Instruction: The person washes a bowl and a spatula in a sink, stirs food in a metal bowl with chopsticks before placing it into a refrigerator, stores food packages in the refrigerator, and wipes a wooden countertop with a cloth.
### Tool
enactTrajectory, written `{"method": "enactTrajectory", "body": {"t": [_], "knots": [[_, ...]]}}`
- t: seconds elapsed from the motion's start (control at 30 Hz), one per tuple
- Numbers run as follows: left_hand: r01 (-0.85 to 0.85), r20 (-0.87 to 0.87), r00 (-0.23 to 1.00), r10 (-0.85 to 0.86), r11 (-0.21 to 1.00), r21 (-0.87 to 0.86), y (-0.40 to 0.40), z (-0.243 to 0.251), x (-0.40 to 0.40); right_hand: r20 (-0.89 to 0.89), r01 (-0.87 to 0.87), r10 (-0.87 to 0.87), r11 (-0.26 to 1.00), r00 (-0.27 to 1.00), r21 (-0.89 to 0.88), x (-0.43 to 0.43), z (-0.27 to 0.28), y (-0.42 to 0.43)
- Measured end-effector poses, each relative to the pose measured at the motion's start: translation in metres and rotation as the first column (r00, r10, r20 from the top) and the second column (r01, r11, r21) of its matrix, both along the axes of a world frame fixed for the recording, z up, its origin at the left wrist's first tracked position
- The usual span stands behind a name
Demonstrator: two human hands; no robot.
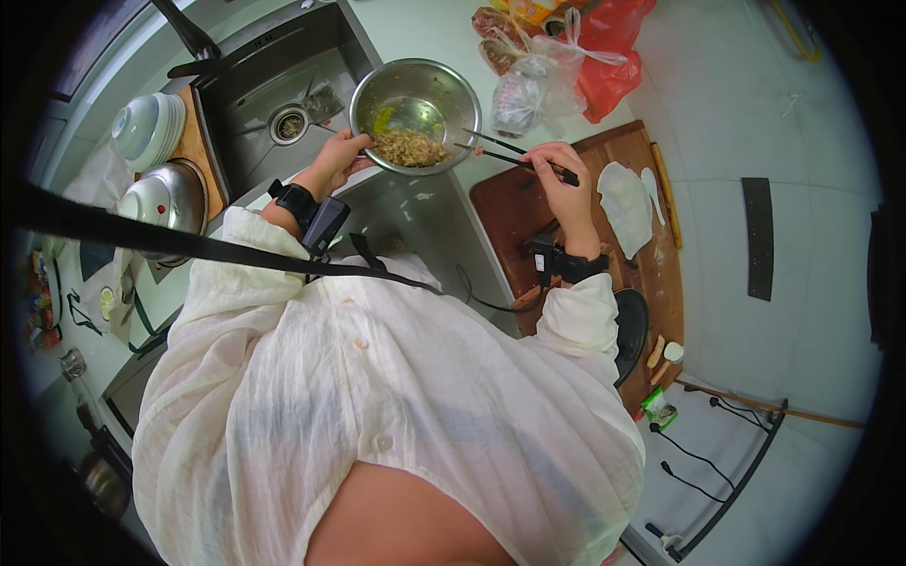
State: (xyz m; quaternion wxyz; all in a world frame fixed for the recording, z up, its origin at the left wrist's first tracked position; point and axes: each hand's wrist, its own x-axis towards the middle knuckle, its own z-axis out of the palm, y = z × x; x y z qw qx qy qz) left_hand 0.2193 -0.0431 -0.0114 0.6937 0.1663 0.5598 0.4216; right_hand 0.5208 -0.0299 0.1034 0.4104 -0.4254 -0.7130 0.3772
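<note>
My left hand (343,161) grips the near left rim of a stainless steel mixing bowl (417,88), which is tilted towards me. Minced filling (410,148) lies heaped along the bowl's near side, with a yellow-green smear on the wall behind it. In my right hand (563,187) is a pair of black chopsticks (506,152). Their tips are apart at the bowl's right rim, and a small pinkish bit clings to the lower stick. To the right of that hand, a flat sheet of white dough (626,205) rests on a wooden board (658,283).
A sink (276,85) with a faucet (187,32) lies left of the bowl. Stacked bowls (152,127) and a metal lid or bowl (166,201) stand farther left. Tied plastic bags (531,85) sit at the back. A rolling pin (665,194) lies along the board's right edge.
</note>
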Motion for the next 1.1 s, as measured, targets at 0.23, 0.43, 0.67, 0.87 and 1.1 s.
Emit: {"method": "enactTrajectory", "body": {"t": [0.23, 0.43, 0.67, 0.87, 1.1], "knots": [[-0.034, -0.011, 0.999, 0.034, 0.999, -0.006, -0.001, -0.004, 0.007, 0.084, 0.047, -0.060, 0.987, 0.995, 0.152, -0.043, -0.026, 0.006], [-0.030, 0.007, 1.000, 0.029, 0.999, 0.036, 0.000, 0.003, 0.012, 0.310, -0.266, 0.218, 0.956, 0.925, 0.121, -0.028, -0.031, -0.009], [-0.050, 0.007, 0.999, 0.050, 0.998, 0.040, 0.001, -0.006, 0.010, 0.408, -0.393, 0.345, 0.919, 0.845, 0.039, -0.013, 0.013, -0.004], [-0.043, -0.041, 0.998, 0.043, 0.999, 0.000, 0.001, -0.001, 0.008, 0.181, -0.229, 0.214, 0.971, 0.960, 0.066, -0.017, 0.013, 0.004], [-0.061, -0.001, 0.998, 0.061, 0.998, 0.034, 0.000, -0.007, 0.010, 0.308, -0.046, -0.007, 0.985, 0.951, 0.165, -0.054, -0.031, 0.000]]}}
